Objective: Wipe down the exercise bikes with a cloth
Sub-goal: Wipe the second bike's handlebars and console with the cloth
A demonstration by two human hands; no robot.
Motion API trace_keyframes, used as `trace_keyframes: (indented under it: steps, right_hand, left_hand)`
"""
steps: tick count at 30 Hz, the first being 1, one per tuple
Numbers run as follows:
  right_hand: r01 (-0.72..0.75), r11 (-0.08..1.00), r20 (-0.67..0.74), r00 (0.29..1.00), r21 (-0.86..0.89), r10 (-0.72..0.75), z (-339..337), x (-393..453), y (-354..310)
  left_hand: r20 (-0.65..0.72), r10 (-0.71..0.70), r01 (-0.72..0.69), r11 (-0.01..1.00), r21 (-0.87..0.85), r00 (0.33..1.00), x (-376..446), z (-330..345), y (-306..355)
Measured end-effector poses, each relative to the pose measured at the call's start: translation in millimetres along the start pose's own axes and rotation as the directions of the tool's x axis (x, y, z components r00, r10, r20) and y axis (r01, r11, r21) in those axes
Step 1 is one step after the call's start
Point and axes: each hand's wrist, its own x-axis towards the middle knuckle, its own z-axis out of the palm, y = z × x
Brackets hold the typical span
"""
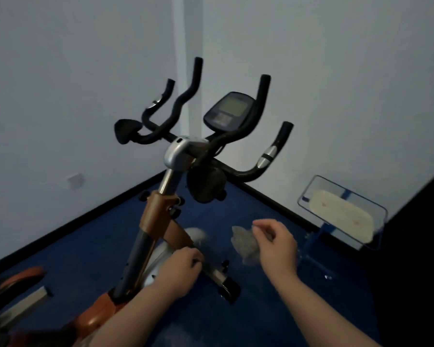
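A clear bin (376, 214) by the wall holds a cream pad (341, 216). The right hand (276, 246) pinches a grey cloth (243, 244) beside the exercise bike (176, 156); the left hand (178, 271) curls, grip together, empty. No writing is readable.

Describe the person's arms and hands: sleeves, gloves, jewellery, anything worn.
Both forearms are bare as far as the picture shows them; no sleeve edge appears. The left hand and the right hand wear no gloves. No watch, bracelet or ring is visible, though the picture is dim and slightly blurred, so small items could be missed.
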Motion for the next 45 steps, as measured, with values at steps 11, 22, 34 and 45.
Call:
trace_keyframes:
  steps: [11,22,34,45]
  right_hand:
    - [0.616,0.788,-0.250,0.761,-0.015,-0.599,47,77,-105]
    - [0.705,0.549,0.201,0.678,-0.449,-0.707,121,79,-61]
    - [0.442,0.711,0.192,0.893,-0.547,-0.407,116,78,-70]
    - [0.349,0.391,0.318,0.937,-0.852,-0.142,135,70,-66]
  left_hand:
    - [-0.322,-0.167,0.066,0.951,-0.303,0.932,26,-50,3]
    - [-0.323,-0.135,0.020,0.942,-0.336,0.937,52,-90,-18]
    - [-0.399,-0.085,-0.178,0.797,-0.577,0.913,95,-102,3]
    - [-0.414,-0.037,-0.303,0.623,-0.721,0.910,104,-82,29]
